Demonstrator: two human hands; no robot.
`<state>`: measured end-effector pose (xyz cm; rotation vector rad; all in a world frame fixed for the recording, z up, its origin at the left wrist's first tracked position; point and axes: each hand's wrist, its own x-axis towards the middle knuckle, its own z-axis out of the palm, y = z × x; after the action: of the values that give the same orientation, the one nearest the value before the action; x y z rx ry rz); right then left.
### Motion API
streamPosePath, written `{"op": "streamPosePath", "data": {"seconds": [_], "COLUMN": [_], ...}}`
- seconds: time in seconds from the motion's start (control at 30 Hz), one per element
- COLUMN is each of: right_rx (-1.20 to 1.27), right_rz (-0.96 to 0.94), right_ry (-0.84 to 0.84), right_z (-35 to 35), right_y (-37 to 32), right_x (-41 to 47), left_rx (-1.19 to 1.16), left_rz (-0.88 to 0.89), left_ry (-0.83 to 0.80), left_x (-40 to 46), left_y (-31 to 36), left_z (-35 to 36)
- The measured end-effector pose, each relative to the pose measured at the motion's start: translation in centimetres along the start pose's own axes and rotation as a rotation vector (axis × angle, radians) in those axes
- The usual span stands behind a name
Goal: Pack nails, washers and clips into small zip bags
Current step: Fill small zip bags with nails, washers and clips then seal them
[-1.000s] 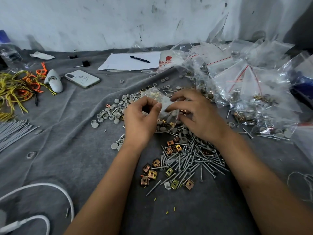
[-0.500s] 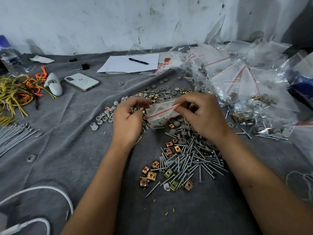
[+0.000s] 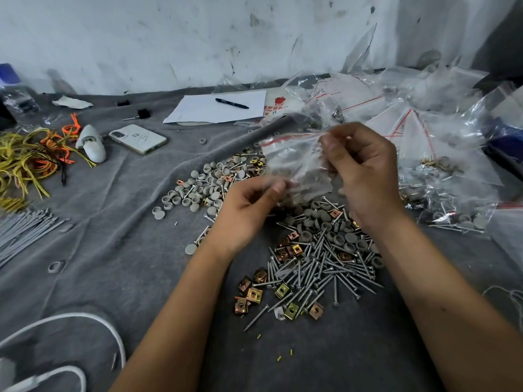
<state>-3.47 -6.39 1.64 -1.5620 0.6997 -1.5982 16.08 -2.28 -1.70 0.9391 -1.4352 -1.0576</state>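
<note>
A small clear zip bag point(image 3: 294, 162) with a red seal line hangs above the grey cloth, and my right hand point(image 3: 365, 171) pinches its upper right corner. Grey pieces show dimly inside it; the bag is motion-blurred. My left hand point(image 3: 246, 213) is just below and left of it, its fingers loosely curled and its thumb tip at the bag's lower edge. Under my hands lie a heap of nails point(image 3: 325, 270), brass-coloured clips point(image 3: 252, 295) and round grey washers point(image 3: 203, 188).
Filled and empty zip bags point(image 3: 430, 142) are piled at the right. A phone point(image 3: 138, 138), a paper sheet point(image 3: 198, 108) with a pen point(image 3: 232, 103), yellow and orange cords point(image 3: 25, 162), grey ties point(image 3: 22, 233) and a white cable point(image 3: 85, 321) lie on the left.
The bag has risen and swung right, now hanging from my right hand. My left hand has let go of the seal line and dropped below the bag.
</note>
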Motion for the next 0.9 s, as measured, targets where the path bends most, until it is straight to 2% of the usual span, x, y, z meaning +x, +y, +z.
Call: {"op": "streamPosePath", "data": {"seconds": [0.07, 0.13, 0.23, 0.33, 0.57, 0.73, 0.9], "right_rx": [0.069, 0.015, -0.116, -0.225, -0.127, -0.121, -0.076], "right_rz": [0.038, 0.13, 0.339, 0.411, 0.457, 0.449, 0.453], "right_ry": [0.009, -0.025, -0.238, -0.435, -0.38, -0.364, -0.263], "right_z": [0.0, -0.2, -0.3, 0.5, 0.8, 0.7, 0.8], "right_y": [0.0, 0.1, 0.4, 0.6, 1.1, 1.0, 0.7], "right_x": [0.0, 0.1, -0.2, -0.9, -0.9, -0.8, -0.7], "left_rx": [-0.014, -0.097, -0.151, -0.124, -0.025, -0.039, -0.097], "left_rz": [0.017, 0.024, 0.024, -0.013, -0.064, -0.089, -0.166], "left_ry": [0.08, 0.157, 0.27, 0.356, 0.483, 0.481, 0.429], "left_x": [0.2, 0.3, 0.6, 0.7, 1.0, 0.9, 0.8], "left_y": [0.0, 0.1, 0.3, 0.1, -0.2, -0.2, -0.2], "left_z": [0.1, 0.0, -0.3, -0.4, -0.5, -0.2, 0.4]}}
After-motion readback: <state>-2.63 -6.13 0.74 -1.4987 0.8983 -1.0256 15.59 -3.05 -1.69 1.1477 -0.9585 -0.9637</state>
